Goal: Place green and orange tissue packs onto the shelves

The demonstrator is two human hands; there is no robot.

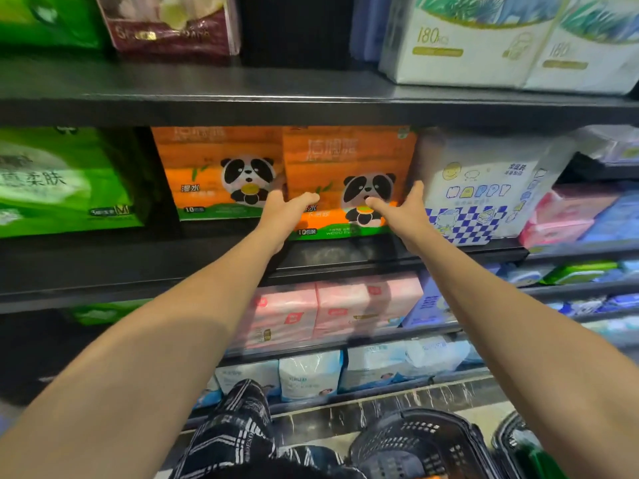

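- Left hand (283, 210) and right hand (401, 210), fingers spread, rest on either side of the orange panda tissue pack (349, 167).
- Pack sits on the shelf (345, 257), not yet lifted.
- Basket (415, 444) waits below.

A shop aisle. Dark metal shelves (311, 102) run in tiers, packed with plastic-wrapped tissue packs: orange panda-printed packs (221, 171), green packs (62, 181), pink packs (332, 309). A black plastic mesh shopping basket (415, 444) sits on the marbled floor.
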